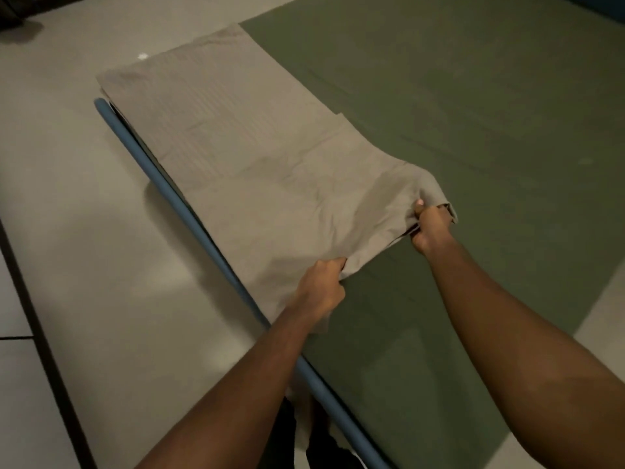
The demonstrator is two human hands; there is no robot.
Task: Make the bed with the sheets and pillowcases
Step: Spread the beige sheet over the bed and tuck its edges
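We grip the near end of the taupe sheet (257,157) with both hands over the green-covered bed (473,130).

Our left hand (319,289) is closed around a bunched fold at the sheet's near edge, just beside the blue bed rail (189,211). Our right hand (429,228) pinches the near right corner, lifted slightly off the bed. The sheet, faintly striped and folded into a long strip, lies along the bed's left side, running to the far end, where it overhangs the pale tiled floor (84,231).
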